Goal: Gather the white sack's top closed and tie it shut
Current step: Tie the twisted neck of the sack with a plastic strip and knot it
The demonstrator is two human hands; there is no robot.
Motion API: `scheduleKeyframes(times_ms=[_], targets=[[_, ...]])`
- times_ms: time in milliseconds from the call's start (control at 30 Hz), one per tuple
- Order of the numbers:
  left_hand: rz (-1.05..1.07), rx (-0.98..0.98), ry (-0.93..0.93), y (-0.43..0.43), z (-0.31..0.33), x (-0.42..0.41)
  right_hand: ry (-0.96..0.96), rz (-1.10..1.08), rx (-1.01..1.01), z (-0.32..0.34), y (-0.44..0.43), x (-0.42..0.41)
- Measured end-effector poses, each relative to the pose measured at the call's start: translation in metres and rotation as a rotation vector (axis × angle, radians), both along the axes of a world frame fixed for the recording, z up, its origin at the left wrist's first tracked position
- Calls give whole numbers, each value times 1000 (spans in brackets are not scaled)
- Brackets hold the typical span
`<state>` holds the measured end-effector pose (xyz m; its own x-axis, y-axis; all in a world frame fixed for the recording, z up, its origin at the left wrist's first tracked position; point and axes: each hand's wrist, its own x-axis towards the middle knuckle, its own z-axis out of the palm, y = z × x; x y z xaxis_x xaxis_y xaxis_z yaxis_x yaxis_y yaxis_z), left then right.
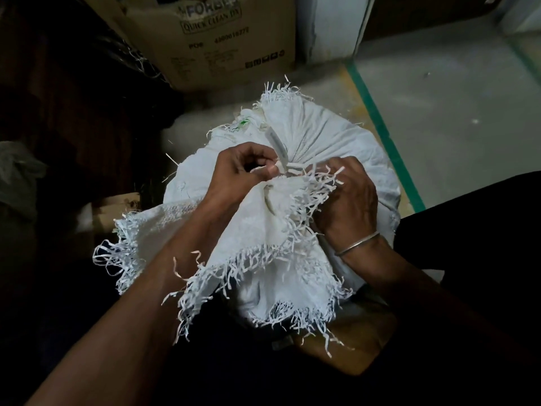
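A full white woven sack [328, 133] stands in the middle of the view, its frayed top cloth bunched toward a neck at the centre. My left hand [240, 168] pinches a pale strip of tie [278, 145] right at that neck, thumb and fingers curled on it. My right hand [345, 197] grips the gathered frayed cloth just right of the neck, with a metal bangle on its wrist. Loose frayed flaps [248, 247] of the sack top spread toward me over my forearms.
A printed cardboard box [210, 39] stands behind the sack. Dark clutter and a grey plastic bag [20, 174] fill the left side. Grey floor with a green line [383, 133] lies to the right. A brown cardboard piece [351, 344] lies under the sack's near edge.
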<state>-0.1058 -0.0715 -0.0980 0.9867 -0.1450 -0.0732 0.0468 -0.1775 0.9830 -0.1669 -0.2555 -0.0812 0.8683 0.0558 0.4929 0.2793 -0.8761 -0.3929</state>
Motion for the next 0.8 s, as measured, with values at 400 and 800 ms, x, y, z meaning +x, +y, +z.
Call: scheduleKeyframes(times_ms=[400,800], targets=[[96,150,-36,-9,6,-8,573,-119,435,-15,2,16],[147,287,-206,-19,10,-25,1110,-293,1114,-45,3,-7]])
